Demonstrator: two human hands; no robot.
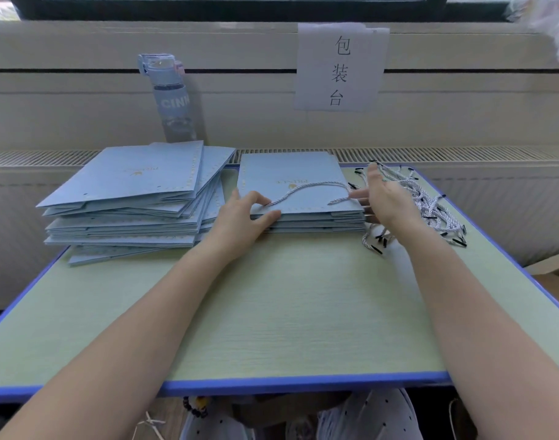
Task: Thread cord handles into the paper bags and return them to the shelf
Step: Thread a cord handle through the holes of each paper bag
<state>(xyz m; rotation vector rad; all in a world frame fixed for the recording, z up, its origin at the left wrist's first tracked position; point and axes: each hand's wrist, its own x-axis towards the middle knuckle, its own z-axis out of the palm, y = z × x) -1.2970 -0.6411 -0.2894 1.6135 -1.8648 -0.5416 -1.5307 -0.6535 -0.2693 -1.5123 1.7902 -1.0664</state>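
1. Stacks of flat, matte light-blue paper bags sit at the far side of the table (272, 312), whose pale green wood-grain top has a blue rim. The left stack (129, 198) is fanned and uneven; the right stack (316, 222) is squared up.
2. On the right stack, the top bag (287, 173) carries a twisted white-and-grey cord handle (316, 184), which arcs loosely over its face.
3. The left hand (240, 220) pinches the top bag's near left corner, with the forefinger curled on top and the thumb along the edge.
4. The right hand (383, 198) is spread, fingers straight, with the thumb at the bag's right edge.
5. Loose cords (430, 208) with stiff black tips lie tangled just right of that stack.
6. Behind stand a translucent plastic water bottle (173, 103) and a hanging paper sign (340, 66).
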